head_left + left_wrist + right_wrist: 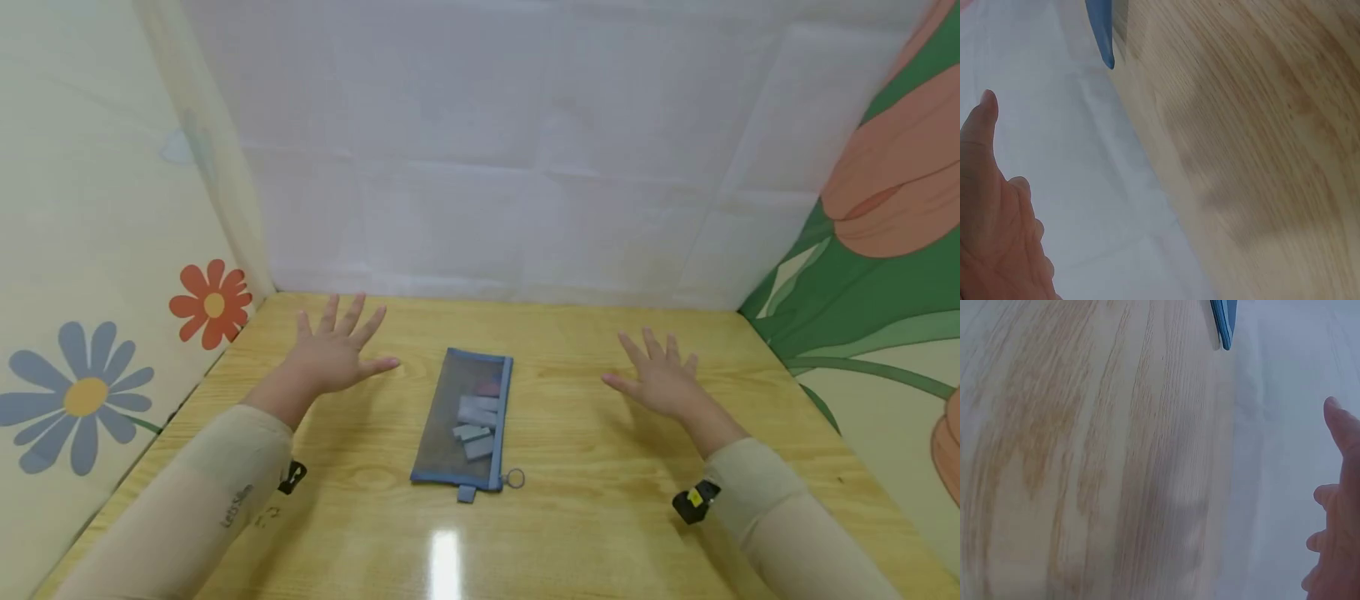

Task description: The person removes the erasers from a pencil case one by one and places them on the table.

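Observation:
A blue-edged mesh zipper pouch (442, 417) lies flat on the wooden table between the two hands. Through its mesh show several pale grey-blue blocks (477, 448) and something pinkish near the far end. At its near end are a small fabric tab (466, 494) and a zipper ring (515, 478). To the left of the pouch my left hand (330, 358) is held over the table, fingers spread, holding nothing. My right hand (660, 379) is on the other side, likewise spread and bare. In both wrist views only a blue corner of the pouch (1102, 31) (1225, 322) appears.
The wooden table (360, 533) meets a white cloth backdrop (480, 167) at its far edge. Flower-printed panels stand along the left (67, 208) and the right (892, 292). Each wrist carries a small black camera mount (696, 502).

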A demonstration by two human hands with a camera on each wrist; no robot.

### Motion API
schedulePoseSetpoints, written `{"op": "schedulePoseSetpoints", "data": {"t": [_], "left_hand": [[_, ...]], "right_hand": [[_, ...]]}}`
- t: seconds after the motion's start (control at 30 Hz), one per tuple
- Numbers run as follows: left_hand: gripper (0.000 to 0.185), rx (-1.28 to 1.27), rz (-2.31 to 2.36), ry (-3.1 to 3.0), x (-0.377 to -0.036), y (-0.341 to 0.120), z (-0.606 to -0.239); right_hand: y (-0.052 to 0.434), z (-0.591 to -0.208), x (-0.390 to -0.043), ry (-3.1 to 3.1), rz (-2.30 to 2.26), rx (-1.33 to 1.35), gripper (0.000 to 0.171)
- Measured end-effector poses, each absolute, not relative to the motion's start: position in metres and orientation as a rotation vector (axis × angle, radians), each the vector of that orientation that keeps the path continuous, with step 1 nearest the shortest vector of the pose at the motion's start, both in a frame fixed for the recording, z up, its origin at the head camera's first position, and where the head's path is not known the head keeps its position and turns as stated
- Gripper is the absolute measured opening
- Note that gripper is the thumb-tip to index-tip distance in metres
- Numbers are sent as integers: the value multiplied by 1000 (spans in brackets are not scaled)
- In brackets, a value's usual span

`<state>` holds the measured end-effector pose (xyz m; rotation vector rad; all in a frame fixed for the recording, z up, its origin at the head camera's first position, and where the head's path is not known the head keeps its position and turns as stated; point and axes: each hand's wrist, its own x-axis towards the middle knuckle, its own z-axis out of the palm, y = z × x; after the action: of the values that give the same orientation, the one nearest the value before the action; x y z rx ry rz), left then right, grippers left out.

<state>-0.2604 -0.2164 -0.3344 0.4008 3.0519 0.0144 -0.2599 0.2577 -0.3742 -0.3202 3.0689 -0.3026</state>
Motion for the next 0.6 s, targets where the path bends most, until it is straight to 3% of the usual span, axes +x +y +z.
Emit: {"op": "schedulePoseSetpoints", "data": {"t": [0.6], "left_hand": [[89, 493, 22, 3038, -265, -178, -337]], "right_hand": [[244, -372, -261, 3047, -324, -367, 88]]}}
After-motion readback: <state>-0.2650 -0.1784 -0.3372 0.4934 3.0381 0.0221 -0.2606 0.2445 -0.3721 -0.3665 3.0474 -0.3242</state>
